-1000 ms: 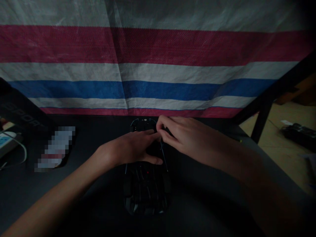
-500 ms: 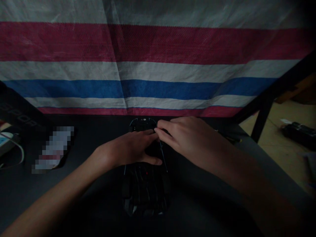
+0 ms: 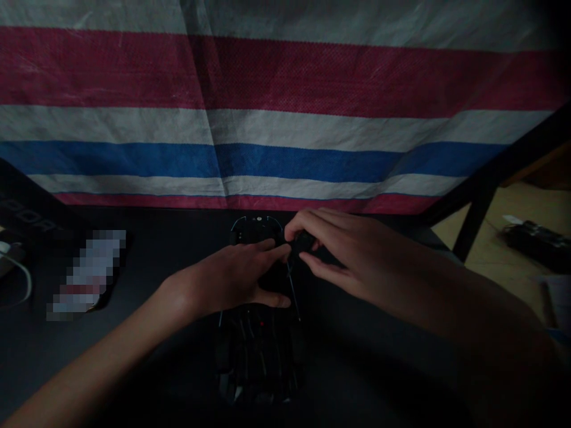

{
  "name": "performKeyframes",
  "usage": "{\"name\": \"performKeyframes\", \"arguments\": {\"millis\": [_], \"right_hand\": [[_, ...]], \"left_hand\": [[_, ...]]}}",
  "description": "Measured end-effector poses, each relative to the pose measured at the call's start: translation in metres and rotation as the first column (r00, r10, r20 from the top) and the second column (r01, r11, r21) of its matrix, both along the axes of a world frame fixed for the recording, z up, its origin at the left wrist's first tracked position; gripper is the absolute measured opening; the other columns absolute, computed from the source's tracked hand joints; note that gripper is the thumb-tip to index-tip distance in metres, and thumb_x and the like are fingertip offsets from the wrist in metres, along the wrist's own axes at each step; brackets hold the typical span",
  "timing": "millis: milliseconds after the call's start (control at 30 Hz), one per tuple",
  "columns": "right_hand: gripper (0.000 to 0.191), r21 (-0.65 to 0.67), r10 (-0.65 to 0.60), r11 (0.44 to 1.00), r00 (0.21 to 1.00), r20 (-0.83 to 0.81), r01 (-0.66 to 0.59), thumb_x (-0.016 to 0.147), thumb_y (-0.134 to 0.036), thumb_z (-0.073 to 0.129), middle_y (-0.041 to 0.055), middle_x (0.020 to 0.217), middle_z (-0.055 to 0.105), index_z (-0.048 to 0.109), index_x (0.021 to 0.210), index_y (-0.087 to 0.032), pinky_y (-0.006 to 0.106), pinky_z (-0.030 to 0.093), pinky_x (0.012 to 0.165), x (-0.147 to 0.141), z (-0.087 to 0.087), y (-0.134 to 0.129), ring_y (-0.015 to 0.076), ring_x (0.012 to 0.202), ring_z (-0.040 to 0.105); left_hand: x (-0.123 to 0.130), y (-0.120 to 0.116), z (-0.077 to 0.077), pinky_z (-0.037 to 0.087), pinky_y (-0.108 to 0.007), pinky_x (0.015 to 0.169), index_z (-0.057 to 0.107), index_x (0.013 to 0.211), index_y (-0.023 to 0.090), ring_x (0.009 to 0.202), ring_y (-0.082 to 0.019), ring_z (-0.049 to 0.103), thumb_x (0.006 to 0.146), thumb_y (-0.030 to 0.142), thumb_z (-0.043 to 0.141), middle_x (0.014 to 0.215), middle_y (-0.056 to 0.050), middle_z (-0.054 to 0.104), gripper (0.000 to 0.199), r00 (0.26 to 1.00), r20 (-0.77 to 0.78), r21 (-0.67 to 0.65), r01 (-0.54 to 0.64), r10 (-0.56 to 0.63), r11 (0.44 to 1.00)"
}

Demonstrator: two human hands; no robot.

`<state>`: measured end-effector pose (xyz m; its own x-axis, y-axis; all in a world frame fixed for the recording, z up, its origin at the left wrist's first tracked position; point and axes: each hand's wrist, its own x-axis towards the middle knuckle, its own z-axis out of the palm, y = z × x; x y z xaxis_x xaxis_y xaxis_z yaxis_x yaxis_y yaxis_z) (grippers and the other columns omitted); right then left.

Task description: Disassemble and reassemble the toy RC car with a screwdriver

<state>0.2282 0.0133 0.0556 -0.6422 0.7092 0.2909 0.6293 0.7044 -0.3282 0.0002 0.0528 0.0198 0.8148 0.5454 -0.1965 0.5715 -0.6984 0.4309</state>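
Observation:
A dark toy car (image 3: 259,356) lies with its underside up on the black table, its front end pointing away from me. Across its middle rests my left hand (image 3: 236,273), gripping the body with fingers over the far part and thumb stretched to the right. At the car's far right corner, my right hand (image 3: 332,246) has its fingers and thumb around a small black wheel (image 3: 306,242). Dim light hides the wheel's details and whether it is still joined to the car. The left hand covers the middle of the chassis.
A pixelated flat item (image 3: 89,270) lies on the table (image 3: 173,229) at left, near a white cable (image 3: 27,276) and a dark object with lettering (image 3: 31,208). Behind hangs a striped sheet (image 3: 276,160). A black frame leg (image 3: 477,223) stands at right.
My right hand has shifted slightly right, and its fingers have opened around the wheel, which now shows between them. The left hand keeps its place on the car. The view has shifted slightly.

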Motion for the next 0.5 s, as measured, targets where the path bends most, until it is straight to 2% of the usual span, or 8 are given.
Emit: {"name": "performKeyframes", "arguments": {"millis": [167, 333, 500], "right_hand": [[0.025, -0.059, 0.078, 0.995, 0.997, 0.026, -0.076, 0.089, -0.004, 0.059, 0.0033, 0.106, 0.068, 0.059, 0.105, -0.024, 0.033, 0.048, 0.085, -0.001, 0.008, 0.001, 0.0206, 0.102, 0.062], [0.024, -0.057, 0.093, 0.994, 0.996, 0.012, -0.092, 0.087, 0.000, 0.057, 0.0019, 0.099, 0.065, 0.057, 0.094, -0.023, 0.034, 0.047, 0.086, -0.007, 0.010, -0.001, 0.0196, 0.098, 0.059], [0.026, -0.057, 0.060, 0.997, 0.998, 0.023, -0.058, 0.085, 0.003, 0.054, 0.0027, 0.097, 0.063, 0.053, 0.092, -0.023, 0.036, 0.047, 0.084, -0.018, 0.011, -0.006, 0.0212, 0.098, 0.054]], "left_hand": [[0.001, -0.002, 0.003, 0.049, -0.037, 0.094, 0.055, 0.142, 0.022, 0.116, -0.031, 0.069, 0.091, 0.060, 0.069, 0.129, -0.011, 0.070, 0.065, 1.000, -0.024, -0.012, -0.018, 0.018, 1.000], [0.001, -0.002, 0.006, 0.050, -0.037, 0.092, 0.062, 0.133, 0.022, 0.111, -0.031, 0.070, 0.091, 0.055, 0.071, 0.121, -0.008, 0.072, 0.054, 0.999, -0.008, -0.040, -0.034, 0.034, 0.999], [-0.001, 0.000, 0.000, 0.051, -0.038, 0.089, 0.066, 0.124, 0.019, 0.109, -0.030, 0.071, 0.090, 0.056, 0.072, 0.117, -0.008, 0.072, 0.051, 0.998, 0.051, -0.050, -0.027, 0.030, 0.998]]}}
